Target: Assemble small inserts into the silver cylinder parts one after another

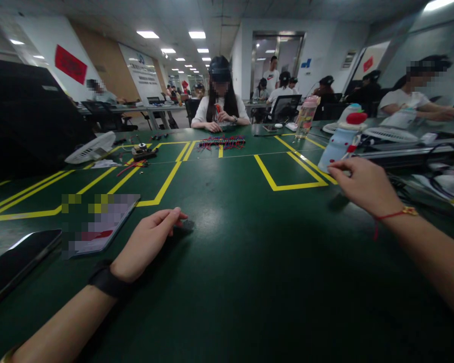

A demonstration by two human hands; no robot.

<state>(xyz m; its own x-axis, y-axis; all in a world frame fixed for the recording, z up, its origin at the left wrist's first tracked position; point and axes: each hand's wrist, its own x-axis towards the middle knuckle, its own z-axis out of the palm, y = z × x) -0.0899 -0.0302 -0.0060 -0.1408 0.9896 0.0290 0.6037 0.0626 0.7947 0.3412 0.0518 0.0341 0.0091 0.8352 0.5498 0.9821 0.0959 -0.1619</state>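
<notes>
Upright blue bottle (336, 146), right fingers (339, 164) near

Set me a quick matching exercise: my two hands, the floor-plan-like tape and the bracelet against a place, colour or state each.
1. Left hand
2. Right hand
3. Tape
4. Bracelet

A. Yellow
B. Nearest the blue bottle
C. Red and gold
D. Below a black wristband, beyond it from the camera

Pairs: 1-D, 2-B, 3-A, 4-C
</notes>
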